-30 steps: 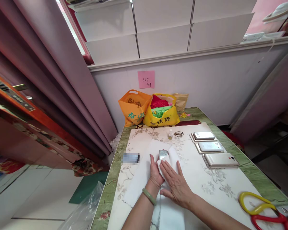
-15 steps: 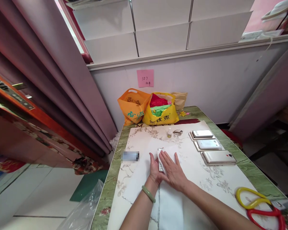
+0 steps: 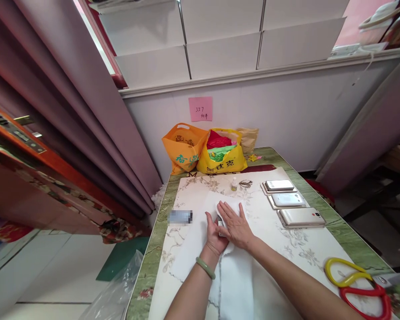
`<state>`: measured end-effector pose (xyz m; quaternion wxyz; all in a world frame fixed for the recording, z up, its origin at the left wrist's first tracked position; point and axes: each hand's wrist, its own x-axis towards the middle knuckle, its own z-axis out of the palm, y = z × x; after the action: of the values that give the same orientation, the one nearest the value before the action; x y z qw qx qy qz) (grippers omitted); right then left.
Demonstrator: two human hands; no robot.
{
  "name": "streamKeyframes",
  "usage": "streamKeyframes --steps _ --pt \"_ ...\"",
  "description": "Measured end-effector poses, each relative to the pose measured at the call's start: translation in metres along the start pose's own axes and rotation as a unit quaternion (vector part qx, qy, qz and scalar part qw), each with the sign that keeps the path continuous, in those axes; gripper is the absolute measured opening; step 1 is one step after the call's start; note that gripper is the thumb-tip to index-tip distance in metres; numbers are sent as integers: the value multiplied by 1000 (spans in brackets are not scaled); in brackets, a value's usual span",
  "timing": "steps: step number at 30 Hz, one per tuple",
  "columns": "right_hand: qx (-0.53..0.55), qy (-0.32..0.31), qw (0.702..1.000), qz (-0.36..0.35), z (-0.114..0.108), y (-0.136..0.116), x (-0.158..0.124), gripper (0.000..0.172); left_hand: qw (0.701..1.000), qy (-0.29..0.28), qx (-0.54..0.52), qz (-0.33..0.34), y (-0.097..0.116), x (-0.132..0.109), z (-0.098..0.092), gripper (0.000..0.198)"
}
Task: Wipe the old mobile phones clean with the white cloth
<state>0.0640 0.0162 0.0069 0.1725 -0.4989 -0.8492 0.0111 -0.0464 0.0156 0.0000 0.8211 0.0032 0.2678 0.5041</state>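
A slim silvery device [image 3: 220, 220], perhaps a phone, lies between my two hands; most of it is hidden. My left hand [image 3: 216, 239] cradles it palm up from the left, thumb raised, its other fingers out of sight. A green bangle [image 3: 206, 268] circles the left wrist. My right hand [image 3: 235, 224] lies flat across the top of the device, fingers stretched out and thumb spread. Under both hands is a white cloth [image 3: 235, 284], its edge folded up near the palms.
Left of the hands lies a blurred-out phone [image 3: 180, 217]. Several phones [image 3: 302, 218] sit in a column on the right. Large scissors [image 3: 356, 280] rest at the right front. Farther back are a small bottle [image 3: 234, 184], glasses [image 3: 246, 183], an orange bag [image 3: 185, 149] and a yellow bag [image 3: 222, 164].
My right hand has shifted slightly left and toward the far side over the device, which shows less now. My left palm has turned up more. The cloth bunches by the palms.
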Motion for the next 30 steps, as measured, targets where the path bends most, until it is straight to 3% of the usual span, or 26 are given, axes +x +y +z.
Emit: streamKeyframes --steps 4,10,14,18,20,23,27,30 --pt "3 12 1000 1 -1 -3 -18 73 1000 -2 20 8 -1 -3 1 66" --pt "27 -13 996 -83 -8 -21 -68 80 997 51 57 7 -1 -2 -7 73" --pt "48 -31 994 -97 -10 -13 -49 75 997 41 63 -13 -2 -3 -5 74" --pt "50 -34 998 -23 -5 3 -10 68 999 16 39 -1 -4 -5 6 65" --pt "42 -28 999 11 -4 6 -3 68 999 -10 31 -6 -4 -6 8 62" --pt "23 -10 1000 15 -3 1 -19 72 999 -14 41 -4 -4 -8 7 65" --pt "26 -6 998 -52 -5 -15 -61 76 998 31 58 5 -3 -7 2 70" --pt "33 -11 996 -76 -7 -19 -68 78 997 54 57 6 -2 -4 0 69"
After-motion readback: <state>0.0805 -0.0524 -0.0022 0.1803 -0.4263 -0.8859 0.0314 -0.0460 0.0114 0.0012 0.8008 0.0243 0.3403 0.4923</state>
